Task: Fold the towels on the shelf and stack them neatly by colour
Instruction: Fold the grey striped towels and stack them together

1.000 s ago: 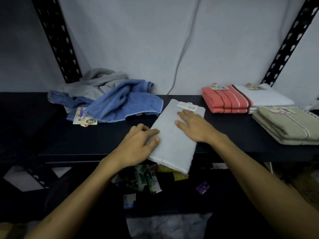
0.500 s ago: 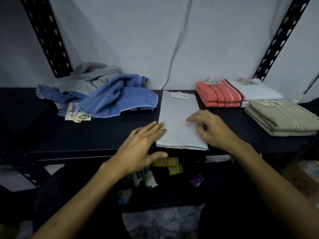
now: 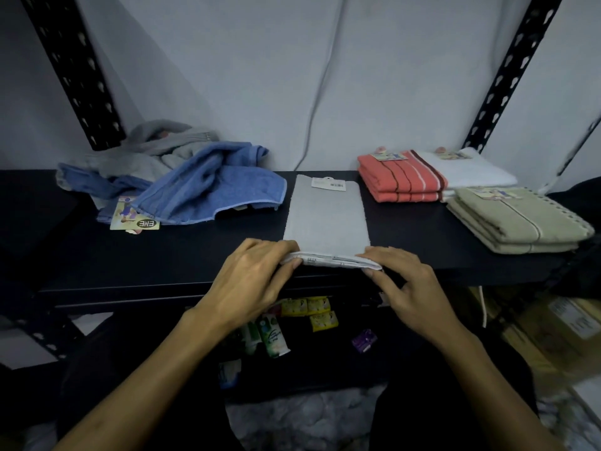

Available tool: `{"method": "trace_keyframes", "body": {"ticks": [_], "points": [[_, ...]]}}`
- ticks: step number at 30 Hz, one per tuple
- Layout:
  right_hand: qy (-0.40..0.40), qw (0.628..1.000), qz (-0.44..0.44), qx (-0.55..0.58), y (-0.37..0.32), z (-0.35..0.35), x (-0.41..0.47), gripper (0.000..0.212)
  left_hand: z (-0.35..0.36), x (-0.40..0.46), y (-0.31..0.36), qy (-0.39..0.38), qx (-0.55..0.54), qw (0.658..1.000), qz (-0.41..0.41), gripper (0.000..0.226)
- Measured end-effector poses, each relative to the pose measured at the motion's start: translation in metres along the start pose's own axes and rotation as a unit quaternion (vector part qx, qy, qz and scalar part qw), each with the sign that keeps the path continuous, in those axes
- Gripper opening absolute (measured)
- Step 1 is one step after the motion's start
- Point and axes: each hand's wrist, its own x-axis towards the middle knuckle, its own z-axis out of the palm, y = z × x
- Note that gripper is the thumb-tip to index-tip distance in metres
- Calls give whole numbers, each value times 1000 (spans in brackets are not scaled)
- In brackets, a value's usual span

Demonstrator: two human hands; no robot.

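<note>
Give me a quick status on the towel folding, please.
Both hands, left hand and right hand, pinching grey towel near edge. Blue towel unfolded. Nothing blocking.

Shop stockroom: slotted steel shelving (image 3: 517,70), tagged towels (image 3: 403,179).

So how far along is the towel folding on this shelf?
Done: folded coral striped towels, white towel and beige towels stacked at right. In hand: left hand and right hand pinch the near edge of the grey towel. Left: crumpled blue towel and grey cloth.
</note>
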Motion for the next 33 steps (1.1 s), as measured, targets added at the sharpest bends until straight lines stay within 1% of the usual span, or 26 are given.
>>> {"method": "trace_keyframes", "body": {"ticks": [3,5,7,9,13,17,20,22,24,26,28,30,31,33], "points": [[1,999,45,25,-2,-5,3,23,-8,9,1,-17,20,1000,12,25],[1,998,52,31,-2,-8,6,21,-11,12,2,-40,11,999,18,27],[7,999,26,40,-5,-9,8,25,-15,14,5,-51,-17,998,-12,27],[31,998,2,60,-9,-8,10,24,-18,17,6,-48,-56,996,-52,28],[72,989,32,128,-21,-17,21,21,-29,32,15,-25,-130,989,-65,25],[81,980,32,177,-38,-33,47,14,-47,57,20,19,-241,964,-111,20],[86,971,37,219,-43,-47,71,10,-58,79,23,26,-356,919,-168,17],[64,966,67,239,-41,-52,89,8,-58,93,19,30,-386,901,-197,16],[37,964,117,238,-30,-48,107,5,-47,106,5,22,-382,894,-231,17],[2,960,171,221,-10,-36,123,6,-28,115,-16,-6,-361,895,-261,19],[-50,954,223,192,13,-22,134,8,-9,119,-36,-51,-321,903,-280,19],[-91,951,256,145,33,-10,136,9,8,117,-45,-96,-272,915,-284,18],[-98,951,263,131,39,-5,134,9,15,115,-47,-112,-249,920,-283,18],[-82,955,262,110,50,4,128,11,28,111,-49,-119,-228,922,-290,18]]}}
